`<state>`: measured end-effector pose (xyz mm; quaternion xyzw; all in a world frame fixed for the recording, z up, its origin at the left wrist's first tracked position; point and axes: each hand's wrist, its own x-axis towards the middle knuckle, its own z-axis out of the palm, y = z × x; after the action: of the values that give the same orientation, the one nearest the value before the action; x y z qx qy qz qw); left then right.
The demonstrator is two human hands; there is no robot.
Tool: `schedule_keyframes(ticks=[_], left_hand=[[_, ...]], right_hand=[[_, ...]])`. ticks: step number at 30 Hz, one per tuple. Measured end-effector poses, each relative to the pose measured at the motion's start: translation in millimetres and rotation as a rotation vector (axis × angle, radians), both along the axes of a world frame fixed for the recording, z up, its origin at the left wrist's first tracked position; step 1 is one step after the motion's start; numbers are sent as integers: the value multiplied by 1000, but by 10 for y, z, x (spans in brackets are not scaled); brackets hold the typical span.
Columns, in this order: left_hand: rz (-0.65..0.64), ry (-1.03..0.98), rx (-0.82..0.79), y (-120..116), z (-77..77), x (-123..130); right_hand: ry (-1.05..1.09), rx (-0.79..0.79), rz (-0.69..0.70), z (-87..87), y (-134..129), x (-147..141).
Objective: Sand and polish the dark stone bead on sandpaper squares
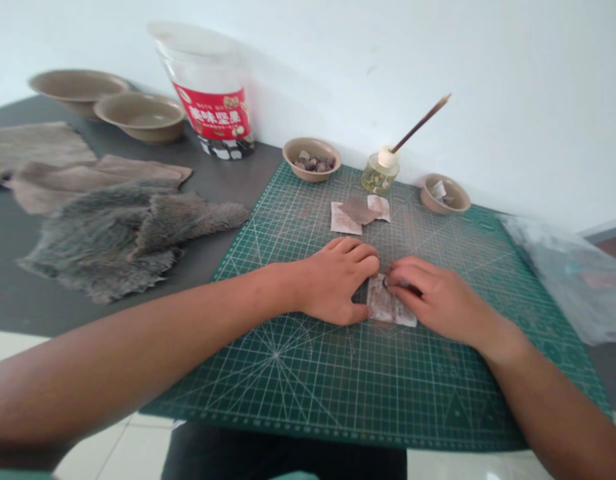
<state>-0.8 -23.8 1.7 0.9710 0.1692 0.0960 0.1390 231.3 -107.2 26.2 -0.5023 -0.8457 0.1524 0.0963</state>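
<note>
On green cutting mat (pixel 308 393) | pale scrap (pixel 388 308) between hands | left fingers (pixel 361 260) curled, touching | right fingers (pixel 408 283) pinching it

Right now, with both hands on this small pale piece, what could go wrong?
The small dark bit at your right hand could slip off the pale piece. If you reach forward, your left hand might knock over the small glass bottle, which has a tall stick standing out of it, and spill its contents.

Shaggy grey fur (pixel 93 247), matt green plastic cutting mat (pixel 388 400), glossy clear plastic jar (pixel 203 73)
</note>
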Motion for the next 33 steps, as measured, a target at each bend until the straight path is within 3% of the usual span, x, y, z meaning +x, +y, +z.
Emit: schedule_keyframes(ticks=[5, 8, 10, 14, 19, 23, 28, 31, 33], left_hand=[[-2, 4, -12, 1, 0, 1], [0, -2, -7, 1, 1, 0], [10, 0, -2, 1, 3, 1], [-8, 0, -18, 4, 7, 2], [5, -5, -3, 6, -7, 3], [-9, -3, -10, 6, -8, 5], [4, 8, -10, 3, 5, 3], [1, 12, -16, 2, 5, 1], [-5, 9, -19, 2, 1, 2]], right_hand=[[11, -138, 126, 4, 7, 40], [17, 0, -4, -9, 24, 66], [4, -3, -35, -1, 25, 70], [59, -177, 143, 5, -4, 7], [27, -9, -34, -15, 27, -1], [52, -151, 131, -6, 10, 22], [17, -22, -7, 12, 9, 37], [38, -169, 135, 23, 6, 35], [62, -137, 143, 11, 13, 26]])
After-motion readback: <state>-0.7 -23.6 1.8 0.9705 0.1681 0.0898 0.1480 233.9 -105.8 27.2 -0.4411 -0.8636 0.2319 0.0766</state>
